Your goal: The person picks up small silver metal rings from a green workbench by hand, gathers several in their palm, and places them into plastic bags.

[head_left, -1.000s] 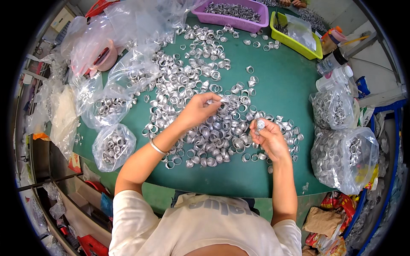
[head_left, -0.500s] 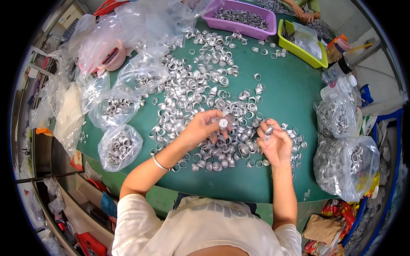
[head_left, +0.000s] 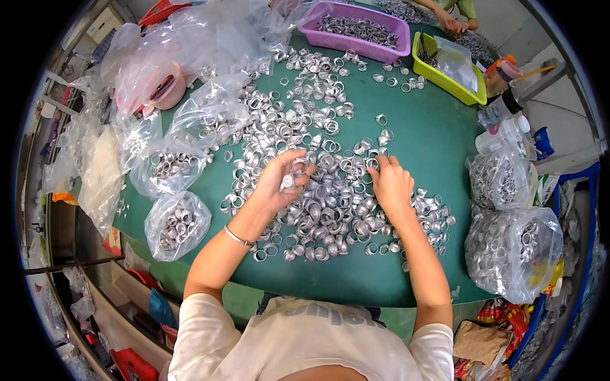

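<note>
A large heap of silver-coloured metal rings (head_left: 324, 203) spreads over the green table. Over the heap's left side, my left hand (head_left: 279, 181) is turned partly palm up, its fingers curled around a few silver rings (head_left: 289, 182). My right hand (head_left: 392, 185) reaches down at the heap's right side, back of the hand upward. Its fingertips close on a single ring (head_left: 373, 164) at the heap's edge. Part of that ring is hidden by the fingers. A bracelet (head_left: 239, 235) circles my left wrist.
Clear bags of rings (head_left: 178, 225) stand at the left, with more bags (head_left: 513, 254) at the right edge. A purple basket (head_left: 356, 44) of rings and a lime-green tray (head_left: 450, 73) sit at the far side. Bottles (head_left: 502, 108) line the right. Another person's hands (head_left: 454, 26) show beyond.
My left hand has moved left and slightly back, keeping rings in it. The ring held up in my right hand is gone from view; that hand has turned over and reached onto the heap.
</note>
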Available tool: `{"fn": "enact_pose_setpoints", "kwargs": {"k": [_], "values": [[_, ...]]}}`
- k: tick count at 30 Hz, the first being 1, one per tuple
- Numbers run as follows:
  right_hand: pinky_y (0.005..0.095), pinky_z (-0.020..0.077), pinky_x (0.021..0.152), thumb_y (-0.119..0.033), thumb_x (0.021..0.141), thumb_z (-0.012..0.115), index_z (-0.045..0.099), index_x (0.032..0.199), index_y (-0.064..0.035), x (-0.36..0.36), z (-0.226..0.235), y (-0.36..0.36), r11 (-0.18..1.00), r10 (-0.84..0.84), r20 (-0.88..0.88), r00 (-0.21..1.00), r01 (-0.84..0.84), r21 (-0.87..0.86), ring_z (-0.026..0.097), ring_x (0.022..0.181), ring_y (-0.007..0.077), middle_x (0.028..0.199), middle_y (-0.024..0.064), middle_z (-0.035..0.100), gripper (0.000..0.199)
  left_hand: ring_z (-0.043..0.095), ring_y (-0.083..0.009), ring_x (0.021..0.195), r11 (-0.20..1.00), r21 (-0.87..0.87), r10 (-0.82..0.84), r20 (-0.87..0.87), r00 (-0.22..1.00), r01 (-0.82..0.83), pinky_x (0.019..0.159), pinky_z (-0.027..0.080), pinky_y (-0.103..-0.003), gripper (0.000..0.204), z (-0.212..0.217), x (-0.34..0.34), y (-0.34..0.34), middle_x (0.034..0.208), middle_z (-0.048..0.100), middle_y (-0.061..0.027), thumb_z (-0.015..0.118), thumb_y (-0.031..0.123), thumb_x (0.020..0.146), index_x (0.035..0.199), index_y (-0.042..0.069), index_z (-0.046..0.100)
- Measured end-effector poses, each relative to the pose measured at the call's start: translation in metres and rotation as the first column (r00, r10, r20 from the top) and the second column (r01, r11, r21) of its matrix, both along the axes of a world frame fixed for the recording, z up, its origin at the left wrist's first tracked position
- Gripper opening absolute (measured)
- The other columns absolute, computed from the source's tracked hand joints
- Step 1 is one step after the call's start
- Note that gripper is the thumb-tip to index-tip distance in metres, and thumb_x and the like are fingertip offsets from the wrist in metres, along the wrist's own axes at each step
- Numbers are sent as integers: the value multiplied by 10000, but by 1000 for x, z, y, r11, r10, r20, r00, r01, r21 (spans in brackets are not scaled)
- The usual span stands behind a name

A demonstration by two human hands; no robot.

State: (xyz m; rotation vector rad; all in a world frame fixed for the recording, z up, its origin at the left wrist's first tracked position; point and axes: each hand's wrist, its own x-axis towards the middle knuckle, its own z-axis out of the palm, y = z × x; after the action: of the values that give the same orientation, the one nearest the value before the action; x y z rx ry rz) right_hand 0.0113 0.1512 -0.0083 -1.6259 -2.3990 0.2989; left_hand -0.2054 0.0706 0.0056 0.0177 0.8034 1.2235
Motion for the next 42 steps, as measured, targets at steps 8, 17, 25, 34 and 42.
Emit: {"fn": "enact_pose_setpoints", "kwargs": {"k": [8,17,25,34,42], "values": [[188,326,437,-102,882,552,578,989,12,39,3,10,571,-671,-722,170,-502,-649,428,543,106,769,42,528,159,351,-83,482,988,65,92,486,869,-141,282,253,-178,152,3,15,1,704,403,-44,439,163,850,835,30,511],[206,318,363,-210,887,429,537,962,-50,48,4,-17,169,-961,-273,-36,-859,-483,374,495,123,694,50,434,207,331,-54,474,996,-64,-39,280,959,59,278,232,-164,131,6,60,-4,686,418,-5,473,166,857,851,43,518],[257,367,413,-71,828,478,530,935,-31,23,36,-61,711,-329,-851,409,-486,-508,504,507,175,790,136,607,125,512,-112,582,988,-148,19,451,892,54,394,322,-205,186,0,104,-33,721,563,-32,459,176,827,885,43,576],[383,433,666,-1,606,513,572,857,-25,7,48,-84,923,382,-508,773,-344,170,537,804,285,878,109,521,259,547,-178,911,995,88,-16,653,757,-55,841,441,-347,212,-25,122,-37,948,575,-55,447,281,900,943,105,556],[415,315,890,-49,742,509,535,1026,-21,6,52,-77,908,399,-464,791,-273,317,447,1011,312,1060,133,508,286,586,-218,900,945,-50,316,384,867,-323,781,514,-362,338,28,123,-11,1082,586,-109,481,349,911,1136,97,497]]}}
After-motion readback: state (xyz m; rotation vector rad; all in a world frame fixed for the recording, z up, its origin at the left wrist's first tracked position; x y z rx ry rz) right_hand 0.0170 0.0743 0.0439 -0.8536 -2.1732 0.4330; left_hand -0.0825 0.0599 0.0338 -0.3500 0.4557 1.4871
